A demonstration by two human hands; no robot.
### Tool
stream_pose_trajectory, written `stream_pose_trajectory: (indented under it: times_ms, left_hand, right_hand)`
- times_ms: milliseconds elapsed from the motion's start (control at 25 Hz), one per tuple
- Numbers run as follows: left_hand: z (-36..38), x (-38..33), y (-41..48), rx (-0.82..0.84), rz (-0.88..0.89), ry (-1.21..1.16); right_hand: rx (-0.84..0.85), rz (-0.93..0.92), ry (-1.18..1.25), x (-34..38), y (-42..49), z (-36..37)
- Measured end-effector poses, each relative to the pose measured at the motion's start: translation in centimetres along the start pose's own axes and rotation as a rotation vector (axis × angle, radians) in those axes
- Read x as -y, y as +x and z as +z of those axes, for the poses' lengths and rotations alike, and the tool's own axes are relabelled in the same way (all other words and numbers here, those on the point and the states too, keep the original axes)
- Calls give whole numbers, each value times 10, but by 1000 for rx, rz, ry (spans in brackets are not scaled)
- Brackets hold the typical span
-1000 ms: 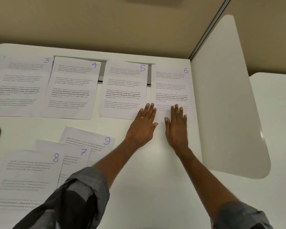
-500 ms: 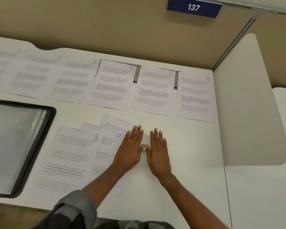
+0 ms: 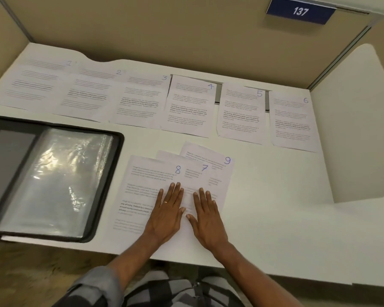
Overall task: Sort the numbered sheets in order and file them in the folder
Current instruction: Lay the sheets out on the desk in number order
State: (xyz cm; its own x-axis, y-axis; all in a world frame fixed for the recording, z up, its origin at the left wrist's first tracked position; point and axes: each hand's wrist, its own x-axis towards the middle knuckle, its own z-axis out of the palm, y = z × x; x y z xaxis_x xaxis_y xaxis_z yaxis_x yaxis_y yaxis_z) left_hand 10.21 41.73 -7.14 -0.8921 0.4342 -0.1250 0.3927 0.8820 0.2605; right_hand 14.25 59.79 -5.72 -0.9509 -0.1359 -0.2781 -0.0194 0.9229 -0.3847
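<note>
— While the left hand (image 3: 167, 214) and right hand (image 3: 207, 220) lie flat, what's under them?
— Fanned pile by the desk's (image 3: 264, 207) near edge: sheet 8 (image 3: 146, 180) on top, then sheet 7 (image 3: 195, 173), then sheet 9 (image 3: 220, 165). Fingers (image 3: 172, 191) straight, side by side, gripping nothing.
— Folder?
— Folder (image 3: 53, 180) lies open at the near-left corner, apart from both hands. Sheets 1–6 (image 3: 189, 105) sit in a row along the far edge.
</note>
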Motion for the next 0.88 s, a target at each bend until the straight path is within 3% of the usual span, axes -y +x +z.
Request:
stream_pose_trajectory:
  times_ms: [320,880]
  left_hand:
    - [-2,14,-11,236,66,42]
    - [5,-133,45,353,239,44]
  right_hand:
    - [10,78,-60,5,-18,10]
    - [12,116,-31,-160,-70,-52]
